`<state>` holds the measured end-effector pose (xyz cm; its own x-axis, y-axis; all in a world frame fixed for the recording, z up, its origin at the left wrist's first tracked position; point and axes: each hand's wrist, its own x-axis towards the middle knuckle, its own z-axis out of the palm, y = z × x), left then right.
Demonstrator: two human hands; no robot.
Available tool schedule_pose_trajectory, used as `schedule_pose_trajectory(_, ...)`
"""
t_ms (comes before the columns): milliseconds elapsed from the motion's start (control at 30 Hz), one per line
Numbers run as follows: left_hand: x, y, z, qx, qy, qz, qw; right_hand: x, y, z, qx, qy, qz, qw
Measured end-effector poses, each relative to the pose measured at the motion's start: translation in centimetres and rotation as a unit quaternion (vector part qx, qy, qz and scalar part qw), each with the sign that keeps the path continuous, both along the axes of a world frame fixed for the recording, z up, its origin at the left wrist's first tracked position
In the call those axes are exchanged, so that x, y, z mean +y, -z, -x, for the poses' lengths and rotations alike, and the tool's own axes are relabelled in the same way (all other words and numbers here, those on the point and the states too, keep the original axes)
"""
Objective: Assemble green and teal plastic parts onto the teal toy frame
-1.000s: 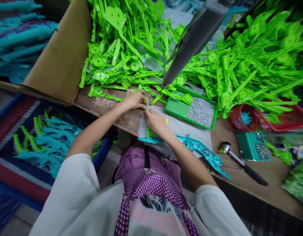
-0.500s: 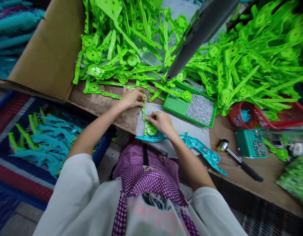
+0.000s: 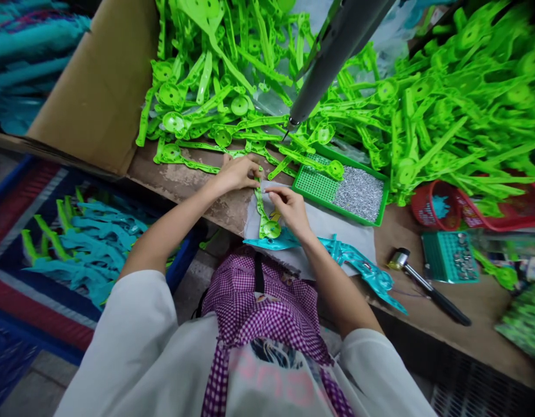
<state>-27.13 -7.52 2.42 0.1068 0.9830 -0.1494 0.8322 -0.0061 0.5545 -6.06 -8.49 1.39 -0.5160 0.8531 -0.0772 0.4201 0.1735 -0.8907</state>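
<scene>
1. A bright green moulded plastic arm with a round disc at its near end [image 3: 264,217] lies just left of the frame's centre, on a pale grey cloth mat [image 3: 337,229] at the front edge of the worn brown desk [image 3: 424,243].
2. The left hand [image 3: 238,172] lies curled over the far tip of the arm, fingers bent down onto it, pinning it to the mat.
3. The right hand [image 3: 290,207] sits just beside it, thumb and forefinger pinched together at the arm's upper part. Whether a small fastener sits between the fingertips is too small to tell.
4. My judgement is that the step in hand is fitting or seating a small piece on this arm. The next move calls for a steady hold from the left hand and fine placing by the right.
5. A teal plastic part of similar shape [image 3: 354,263] lies on the mat's near edge, below the right wrist.
6. Right of centre stands a green perforated tray holding a heap of small silver screws [image 3: 358,194].
7. A grey powered driver hanging from above [image 3: 323,63] points its tip down near the tray.
8. Lower right lie a small metal-headed hammer with a black handle [image 3: 428,286] and a teal tray of metal bits [image 3: 450,258].
9. Heaps of loose green plastic arms [image 3: 445,110] fill the top of the frame.
</scene>
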Motion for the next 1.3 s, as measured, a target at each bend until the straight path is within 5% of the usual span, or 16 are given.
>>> schedule_pose_trajectory(133,0.2,0.3,0.1,-0.003,-0.003,-0.001,1.0,0.1,-0.1,-1.0,-0.066,-0.109,-0.008,0.992)
schedule_pose_trajectory(267,0.3,0.4,0.1,-0.004,-0.01,0.002,1.0,0.1,-0.2,-1.1,-0.127,-0.147,-0.043,0.98)
schedule_pose_trajectory(867,-0.2,-0.2,-0.1,-0.009,-0.008,0.014,1.0,-0.8,0.5,-0.5,-0.155,-0.046,-0.008,0.987)
schedule_pose_trajectory(1300,-0.3,0.1,-0.2,-0.004,-0.018,0.004,1.0,0.6,-0.9,1.3,-0.282,-0.116,0.031,0.952)
